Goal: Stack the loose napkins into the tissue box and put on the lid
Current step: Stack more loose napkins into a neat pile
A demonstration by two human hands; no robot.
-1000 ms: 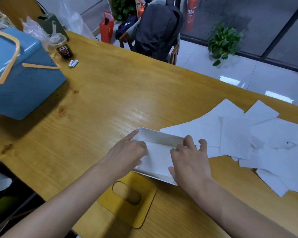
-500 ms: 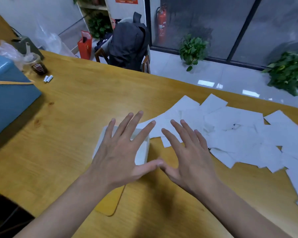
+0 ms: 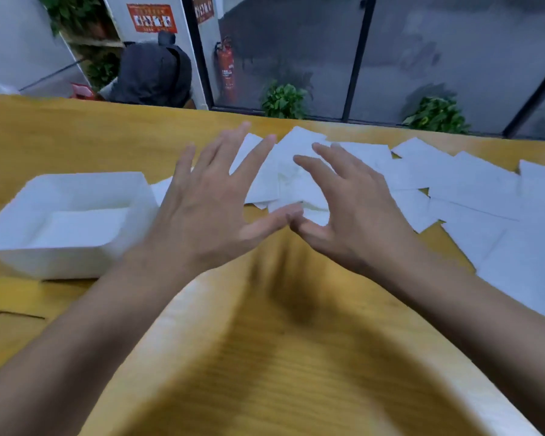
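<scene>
- The red poster (image 3: 151,17) and the fire extinguisher (image 3: 227,70) both carry writing; it is too blurred to read
- Half a second ago the left hand (image 3: 208,212) was spread over the tissue box (image 3: 76,256); now both hands hover farther right, above the loose napkins (image 3: 453,184); the box stands uncovered
- Left fingers are splayed straight; the right hand (image 3: 346,215) has its fingers apart and slightly bent; neither holds anything; the thumb tips nearly meet
- The box sits on the table (image 3: 296,357), just left of the left wrist, with napkins inside; the yellow lid (image 3: 10,297) lies flat just in front of it
</scene>
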